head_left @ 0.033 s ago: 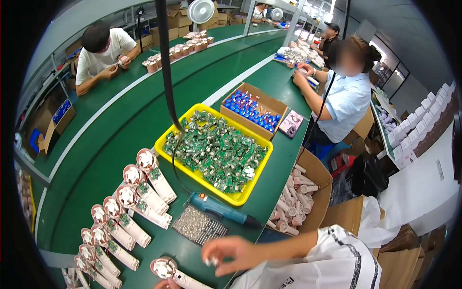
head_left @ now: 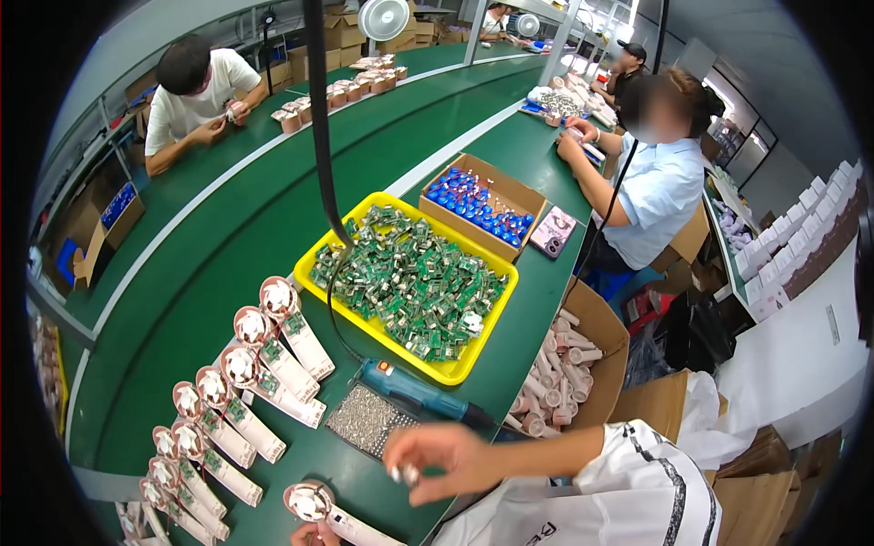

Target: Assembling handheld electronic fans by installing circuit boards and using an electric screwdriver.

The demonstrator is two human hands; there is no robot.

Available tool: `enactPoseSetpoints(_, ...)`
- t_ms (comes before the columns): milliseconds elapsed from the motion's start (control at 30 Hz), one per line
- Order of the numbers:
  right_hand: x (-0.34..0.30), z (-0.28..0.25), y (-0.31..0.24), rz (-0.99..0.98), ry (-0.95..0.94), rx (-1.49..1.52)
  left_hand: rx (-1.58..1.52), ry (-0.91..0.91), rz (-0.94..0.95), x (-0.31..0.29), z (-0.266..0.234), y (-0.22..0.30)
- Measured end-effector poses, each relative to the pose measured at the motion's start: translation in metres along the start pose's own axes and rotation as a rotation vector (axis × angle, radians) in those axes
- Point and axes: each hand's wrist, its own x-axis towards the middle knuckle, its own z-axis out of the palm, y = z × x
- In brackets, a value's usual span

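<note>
My left hand point(head_left: 314, 534), mostly cut off by the lower edge, has its fingers closed on the rim of a pink handheld fan point(head_left: 309, 500) with white blades; its handle points right. Over the table's near edge, just right of a screw tray point(head_left: 369, 420), my right hand point(head_left: 444, 458) is curled, with a small whitish, shiny bit at its fingertips, too blurred to name. A teal electric screwdriver point(head_left: 414, 391) lies beyond the tray. To the left are several opened handheld fans point(head_left: 273, 373) in a slanting row, green circuit boards showing in their handles.
A yellow bin point(head_left: 314, 289) of green circuit boards stands mid-table, beside a carton point(head_left: 496, 246) of blue cells and a phone point(head_left: 552, 231). A black cable point(head_left: 319, 136) hangs overhead. Pink casings fill a box point(head_left: 605, 350) at right. Co-workers point(head_left: 655, 182) point(head_left: 196, 100) sit beyond.
My right hand has shifted slightly, and the small bit at its fingertips sits a little higher. My left hand and the fan are almost unmoved.
</note>
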Motion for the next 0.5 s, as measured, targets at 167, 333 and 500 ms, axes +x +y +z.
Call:
enactPoseSetpoints(167,0.082,-0.023,-0.113,-0.478,0.35,-0.095,-0.093,-0.051,-0.029,-0.002,-0.011,0.013)
enactPoseSetpoints(333,0.072,-0.009,-0.139,-0.625,-0.084,-0.077,-0.119,-0.117,0.104,-0.009,-0.01,0.031)
enactPoseSetpoints(500,0.007,0.041,0.011,-0.304,-0.176,-0.132,-0.171,0.332,0.278,-0.033,-0.013,0.011)
